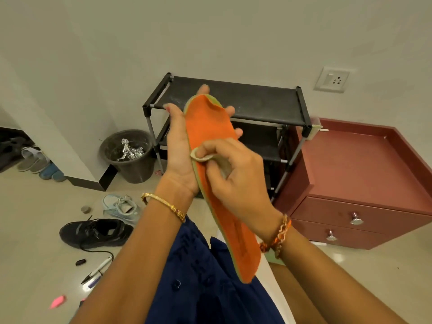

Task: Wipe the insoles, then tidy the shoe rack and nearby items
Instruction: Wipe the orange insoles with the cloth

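One task item in hand, the rest waiting on the floor. Shoe rack (233, 101): black frame, dark shelves, top shelf bare, standing against the wall between a grey bin (127, 155) and a maroon drawer unit (355, 183). Black sneaker (95, 232) and pale blue sneaker (121, 206) lie loose on the floor near the rack, with pens and small bits scattered closer to the camera.

Orange insole (210, 183): held up in front of the rack, toe end away from the person, heel end toward the lap. Left hand (180, 155) cradles it from beneath and along its edge, fingers spread around the forefoot. Toe tip curls over, so it reads as light, soft and floppy; judged best supported under the middle rather than pinched at one end.

Right hand (236, 181): fingers closed narrowly on a small pale wipe (203, 156), pressed onto the insole's mid-section. Wipe mostly hidden; possibly cloth or tissue. Fabric face should grip well, little slip risk.
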